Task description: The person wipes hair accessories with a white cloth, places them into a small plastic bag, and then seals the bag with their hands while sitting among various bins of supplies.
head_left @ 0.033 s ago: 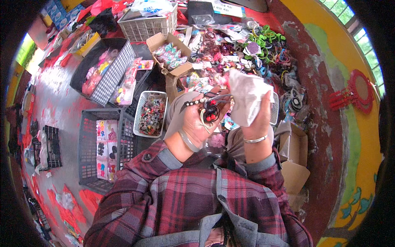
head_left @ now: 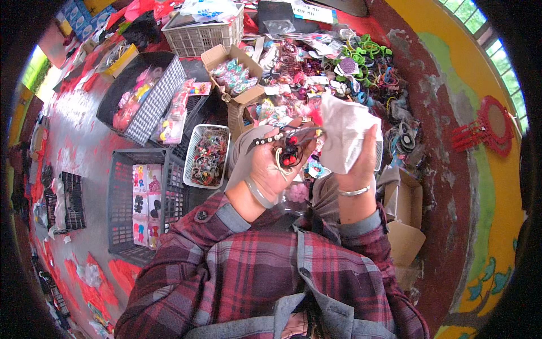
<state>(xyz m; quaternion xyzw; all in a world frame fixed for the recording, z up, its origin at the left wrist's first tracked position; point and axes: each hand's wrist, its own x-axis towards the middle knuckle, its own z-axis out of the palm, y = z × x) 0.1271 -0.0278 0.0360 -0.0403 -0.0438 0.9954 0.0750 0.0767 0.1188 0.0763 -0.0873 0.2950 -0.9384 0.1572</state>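
My left hand [head_left: 261, 169] is palm up, fingers curled around a small bunch of hair ties [head_left: 290, 151]; some are black with red beads, one is pale cream. A dark strip with white beads also lies across its fingers. My right hand [head_left: 361, 165] pinches a crumpled white sheet [head_left: 348, 133], cloth or paper, I cannot tell which. The sheet stands upright beside the bunch and hides part of the pile behind. Thin dark strands stretch from the left fingers toward the sheet's edge.
A big heap of hair accessories [head_left: 316, 79] spreads ahead. To the left are a white basket [head_left: 203, 185] of hair ties, a dark grey crate [head_left: 119, 209], a houndstooth bin [head_left: 158, 107] and a cardboard box [head_left: 250, 94] of small packs. An open carton [head_left: 407, 240] stands at right.
My right hand and the white sheet have shifted slightly right, away from the left hand. More of a red fluffy item shows between them. My left hand stays about where it was.
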